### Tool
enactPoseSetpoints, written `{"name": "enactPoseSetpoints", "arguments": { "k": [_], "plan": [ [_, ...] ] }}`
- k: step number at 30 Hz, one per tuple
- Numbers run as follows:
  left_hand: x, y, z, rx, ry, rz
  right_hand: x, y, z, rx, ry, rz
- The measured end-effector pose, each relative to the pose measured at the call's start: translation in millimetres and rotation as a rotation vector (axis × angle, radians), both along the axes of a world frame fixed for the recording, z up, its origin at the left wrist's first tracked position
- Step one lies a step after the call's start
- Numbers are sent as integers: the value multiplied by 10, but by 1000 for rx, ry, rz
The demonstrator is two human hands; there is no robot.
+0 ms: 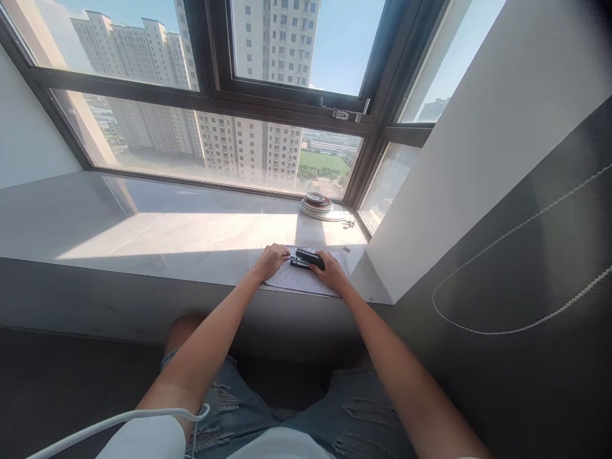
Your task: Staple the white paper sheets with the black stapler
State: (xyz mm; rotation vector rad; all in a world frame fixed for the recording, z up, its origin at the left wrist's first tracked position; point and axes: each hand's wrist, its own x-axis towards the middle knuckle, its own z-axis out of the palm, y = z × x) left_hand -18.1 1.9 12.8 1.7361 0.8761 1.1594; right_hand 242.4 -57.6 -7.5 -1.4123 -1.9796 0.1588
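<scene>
Torn denim knees sit below the sill, where the left hand [271, 260] pins the paper [306, 278] flat and the right hand [329, 271] clasps the stapler [310, 258] on it; press squarely.

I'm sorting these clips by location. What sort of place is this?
Probably a high-rise flat: a wide stone window sill serves as a desk, tower blocks stand outside, and papers and stacked plates lie on it.

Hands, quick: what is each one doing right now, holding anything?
Left hand: fingers curled, resting on the sheet of paper, touching the end of the black stapler.
Right hand: closed on the black stapler.
</scene>
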Motion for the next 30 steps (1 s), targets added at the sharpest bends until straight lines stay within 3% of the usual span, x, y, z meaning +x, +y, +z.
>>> {"name": "enactPoseSetpoints", "arguments": {
  "k": [3, 7, 10, 30],
  "plan": [
    [-16, 4, 4, -5, 58, 1, 2, -10, 8, -24, 8, -4],
    [-41, 25, -12, 279, 456, -2, 0, -31, 30, -73, 14, -15],
    [-51, 47, -41, 378, 587, 16, -5, -36, 44, -80, 14, -12],
    [-92, 181, -186, 390, 519, 12, -9, -52, 54, -72, 21, -11]
  ]
}}
